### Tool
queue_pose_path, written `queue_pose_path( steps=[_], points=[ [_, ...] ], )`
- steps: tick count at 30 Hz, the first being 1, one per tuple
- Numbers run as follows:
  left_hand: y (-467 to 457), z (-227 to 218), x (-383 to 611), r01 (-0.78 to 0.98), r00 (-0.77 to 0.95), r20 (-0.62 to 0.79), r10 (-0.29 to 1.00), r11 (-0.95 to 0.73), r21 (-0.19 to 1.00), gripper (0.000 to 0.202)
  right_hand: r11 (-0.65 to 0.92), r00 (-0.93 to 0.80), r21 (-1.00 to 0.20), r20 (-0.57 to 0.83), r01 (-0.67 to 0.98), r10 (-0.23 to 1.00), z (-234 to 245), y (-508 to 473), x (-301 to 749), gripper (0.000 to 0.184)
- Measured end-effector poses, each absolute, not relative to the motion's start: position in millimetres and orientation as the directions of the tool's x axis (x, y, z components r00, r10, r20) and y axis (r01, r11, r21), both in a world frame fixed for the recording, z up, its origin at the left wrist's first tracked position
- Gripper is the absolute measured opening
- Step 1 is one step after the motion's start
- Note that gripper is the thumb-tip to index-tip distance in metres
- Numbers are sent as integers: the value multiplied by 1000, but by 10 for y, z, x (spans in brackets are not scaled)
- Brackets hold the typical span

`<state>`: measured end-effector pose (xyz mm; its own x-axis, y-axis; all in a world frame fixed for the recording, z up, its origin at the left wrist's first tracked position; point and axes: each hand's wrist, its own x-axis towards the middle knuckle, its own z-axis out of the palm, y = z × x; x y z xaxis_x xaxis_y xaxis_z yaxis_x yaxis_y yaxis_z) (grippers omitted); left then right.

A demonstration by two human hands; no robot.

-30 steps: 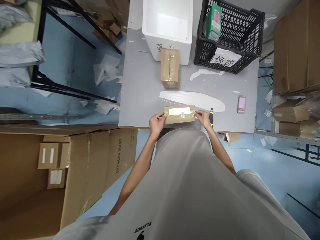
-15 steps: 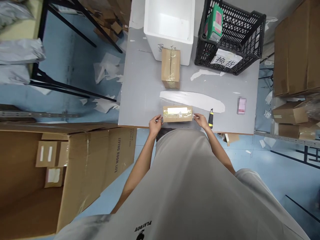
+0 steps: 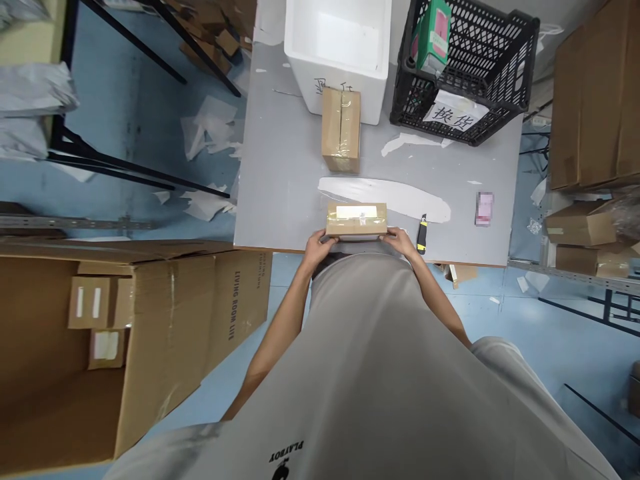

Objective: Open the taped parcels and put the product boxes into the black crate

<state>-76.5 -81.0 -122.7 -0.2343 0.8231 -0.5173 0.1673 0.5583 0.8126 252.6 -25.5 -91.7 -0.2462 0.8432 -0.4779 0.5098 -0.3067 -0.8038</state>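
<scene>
A small taped cardboard box (image 3: 357, 227) with a white label on it is at the near edge of the grey table, tilted so its near side shows. My left hand (image 3: 317, 248) grips its near left corner, fingers closed. At the near right corner my right hand (image 3: 397, 240) pinches the box too. Just beyond lies a long strip of white paper (image 3: 390, 198). To the right of my right hand is a black and yellow utility knife (image 3: 422, 235), lying on the table.
A taller carton (image 3: 341, 130) stands before a white foam bin (image 3: 337, 73). A black crate (image 3: 465, 73) holds a green box (image 3: 434, 40). A pink item (image 3: 484, 209) lies at the table's right. A large open carton (image 3: 175, 333) with boxes inside stands at lower left.
Both hands have closed in on the box's near corners. The box has been tipped up at its near side, and its label has shifted in view.
</scene>
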Motion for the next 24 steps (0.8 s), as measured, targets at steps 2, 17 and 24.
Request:
queue_pose_path(
  steps=[2,17,24],
  points=[
    [-787,-1179,-807,141,-251,-517,818,560,817,38,-287,-218,-806,-448,518,867,-873,-236,2550,29],
    [-819,-1168,-838,109,-274,-651,708,695,711,47,-472,-74,-682,-608,558,790,-1061,-342,2524,45],
    [-887,-1031,-785,79,-220,-617,755,644,761,64,-410,-213,-760,-570,505,794,-856,-427,2526,40]
  ],
)
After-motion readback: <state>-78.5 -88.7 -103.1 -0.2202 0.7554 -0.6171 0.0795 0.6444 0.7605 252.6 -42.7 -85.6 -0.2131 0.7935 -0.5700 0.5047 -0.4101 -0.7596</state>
